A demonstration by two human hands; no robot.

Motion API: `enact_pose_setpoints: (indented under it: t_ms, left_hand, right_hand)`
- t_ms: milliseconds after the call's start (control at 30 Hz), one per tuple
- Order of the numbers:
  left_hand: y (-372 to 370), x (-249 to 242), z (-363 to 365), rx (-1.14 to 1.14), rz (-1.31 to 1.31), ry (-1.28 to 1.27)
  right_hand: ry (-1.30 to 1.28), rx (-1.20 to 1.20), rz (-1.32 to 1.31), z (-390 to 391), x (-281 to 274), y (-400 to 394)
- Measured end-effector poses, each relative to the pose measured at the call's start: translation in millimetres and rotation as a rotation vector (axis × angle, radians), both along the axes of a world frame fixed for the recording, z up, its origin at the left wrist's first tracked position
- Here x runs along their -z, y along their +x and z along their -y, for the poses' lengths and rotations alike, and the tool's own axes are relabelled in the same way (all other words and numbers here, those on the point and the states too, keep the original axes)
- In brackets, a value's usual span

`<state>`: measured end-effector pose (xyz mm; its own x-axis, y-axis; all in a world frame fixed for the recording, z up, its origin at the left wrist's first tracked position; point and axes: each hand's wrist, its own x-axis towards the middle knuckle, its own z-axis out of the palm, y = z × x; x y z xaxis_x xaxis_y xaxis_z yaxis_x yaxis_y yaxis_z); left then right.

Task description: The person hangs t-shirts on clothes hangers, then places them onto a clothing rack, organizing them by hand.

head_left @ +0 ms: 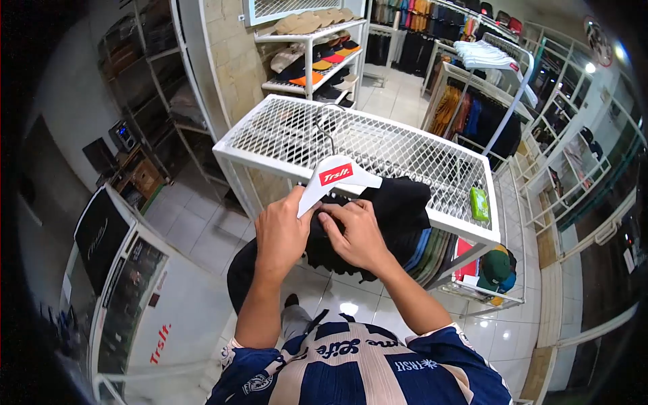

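Note:
A white clothes hanger (312, 197) with a red label and a metal hook is tilted in front of me, its hook over the wire mesh of the rack top. A black garment (403, 202) hangs on its right arm and drapes below. My left hand (278, 233) is closed around the hanger's left arm, partly hiding it. Close beside it, my right hand (358, 235) has its fingers bent and pinching the black garment's cloth under the hanger's neck. Exactly where the fingertips meet the fabric is partly hidden.
The white mesh-topped rack (270, 111) stands right before me, with a green packet (479, 204) on its right end. Folded or hung clothes (428, 253) sit below. A counter (155, 324) is at left; cap shelves (314, 64) and white hangers (486, 54) stand behind.

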<state>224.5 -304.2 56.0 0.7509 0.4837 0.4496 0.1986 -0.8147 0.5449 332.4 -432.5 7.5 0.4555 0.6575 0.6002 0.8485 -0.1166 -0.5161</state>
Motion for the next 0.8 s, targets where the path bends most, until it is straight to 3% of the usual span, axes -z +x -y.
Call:
enact_pose_setpoints:
  t_ms: [133, 200, 267, 333, 467, 533, 667, 800]
  left_hand:
    - [-26, 4, 36, -0.052, -0.029, -0.224]
    - [-41, -4, 47, -0.083, -0.060, -0.279]
    - [-50, -6, 56, -0.077, -0.036, -0.370]
    - [-57, -6, 66, -0.090, -0.015, -0.318]
    - [-64, -13, 80, -0.196, 0.017, -0.152]
    - [-66, -16, 86, -0.159, 0.036, -0.085]
    - [-60, -33, 103, -0.205, -0.035, -0.008]
    - [-54, -32, 108, -0.153, -0.025, 0.057]
  right_hand:
    - [0.235, -0.108, -0.196, 28, 23, -20]
    - [0.389, -0.137, -0.574, 38, 31, -38]
    - [0.488, -0.193, -0.514, 52, 28, -47]
    - [0.501, -0.219, -0.492, 64, 29, -58]
    - [0.737, -0.234, -0.730, 77, 32, -70]
    - [0.691, -0.126, -0.827, 79, 34, -65]
    - [0.530, -0.172, -0.912, 85, 18, -53]
    - [0.483, -0.111, -0.598, 95, 15, -38]
